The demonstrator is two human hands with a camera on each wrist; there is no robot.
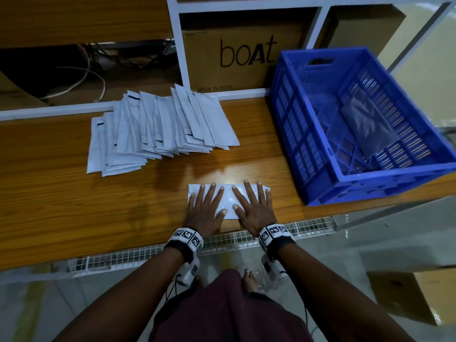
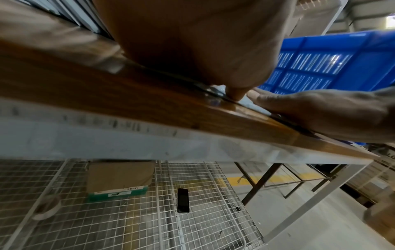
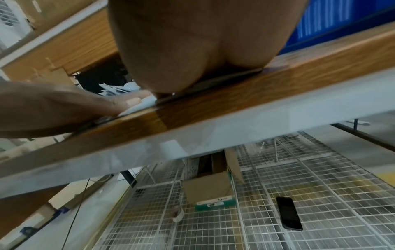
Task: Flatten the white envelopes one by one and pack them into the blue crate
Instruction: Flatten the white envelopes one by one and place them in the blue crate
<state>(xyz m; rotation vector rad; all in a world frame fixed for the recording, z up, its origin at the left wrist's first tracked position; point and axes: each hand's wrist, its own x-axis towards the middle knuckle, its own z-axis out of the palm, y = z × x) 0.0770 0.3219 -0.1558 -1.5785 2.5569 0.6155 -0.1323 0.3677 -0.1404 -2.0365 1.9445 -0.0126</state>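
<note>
White envelope (image 1: 229,198) flat at the near table edge, long axis left-right; left hand (image 1: 203,211) and right hand (image 1: 254,209) spread, pressing it, blue crate (image 1: 320,134) right.

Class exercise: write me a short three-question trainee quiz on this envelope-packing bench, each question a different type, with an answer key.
1. True or false: both hands press flat on one white envelope near the table's front edge.
2. Multiple choice: the blue crate stands (A) left of the envelope pile, (B) right of it, (C) on top of it.
3. Fill in: the cardboard box behind the envelope pile reads ____.

Key: 1 true: left hand and right hand lie with fingers spread on it. 2 B. 3 boAt.
</note>
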